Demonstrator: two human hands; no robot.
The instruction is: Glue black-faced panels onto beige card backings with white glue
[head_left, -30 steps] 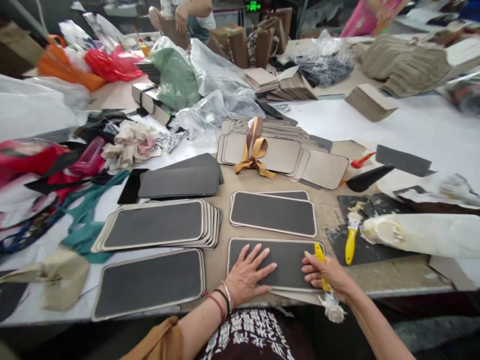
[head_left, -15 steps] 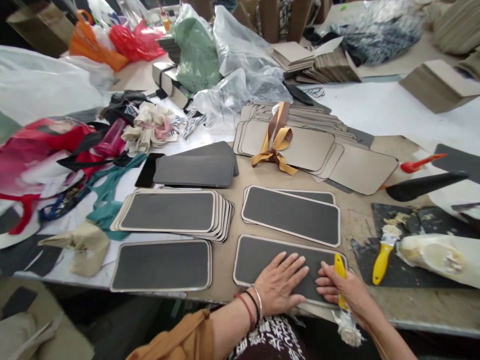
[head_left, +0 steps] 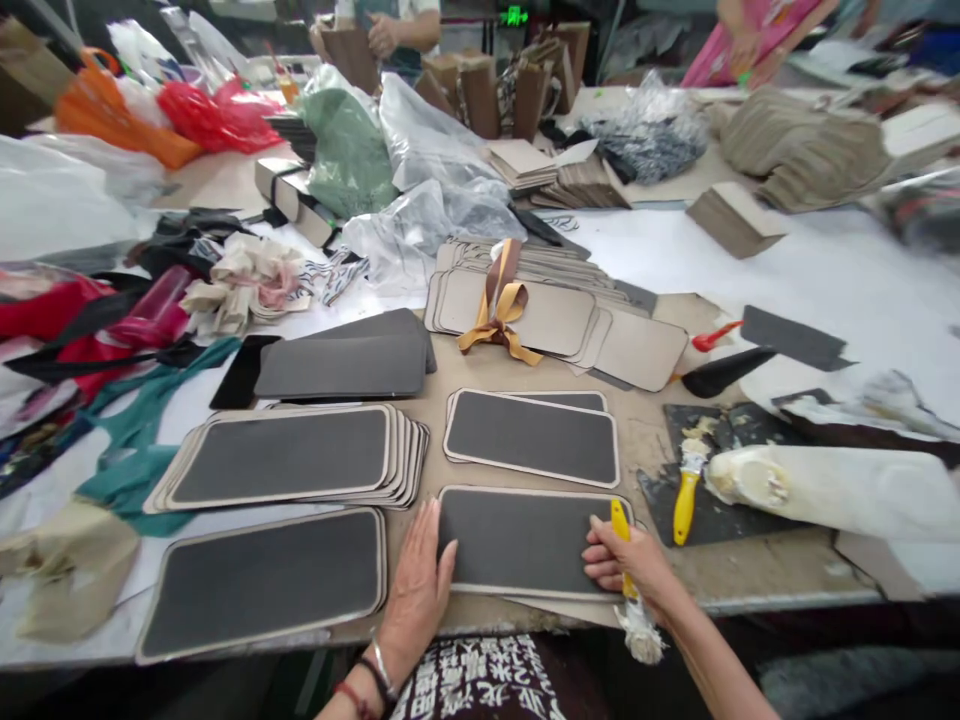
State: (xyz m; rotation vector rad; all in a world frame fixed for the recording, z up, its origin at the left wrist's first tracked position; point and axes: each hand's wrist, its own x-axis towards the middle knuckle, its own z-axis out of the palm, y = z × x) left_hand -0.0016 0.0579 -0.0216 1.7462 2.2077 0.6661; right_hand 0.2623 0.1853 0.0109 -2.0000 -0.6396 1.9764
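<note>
While the left hand (head_left: 416, 585) lies beside the left edge of a dark grey panel (head_left: 517, 540), its fingers are straight and close together, the thumb spread away, with nothing held; whether it presses on the panel's rim I cannot tell. The right hand (head_left: 630, 560) has its fingers curled closed around a yellow-handled brush (head_left: 620, 530), white bristles pointing down past the table edge, knuckles over the panel's right end. That panel, bordered in beige, lies flat at the front of the table (head_left: 787, 580), directly before the person.

The clearest writing is on the person's dark garment (head_left: 480, 680) — rows of white Chinese characters, among them 龙, the others too tilted or blurred to read surely. High at the back glows a small green sign (head_left: 514, 15), its marks too small to make out. The white plastic container (head_left: 832, 485) at right shows no readable label; near its mouth lies a second yellow-handled brush (head_left: 686, 495). More bordered panels (head_left: 285, 455) are stacked at left.
</note>
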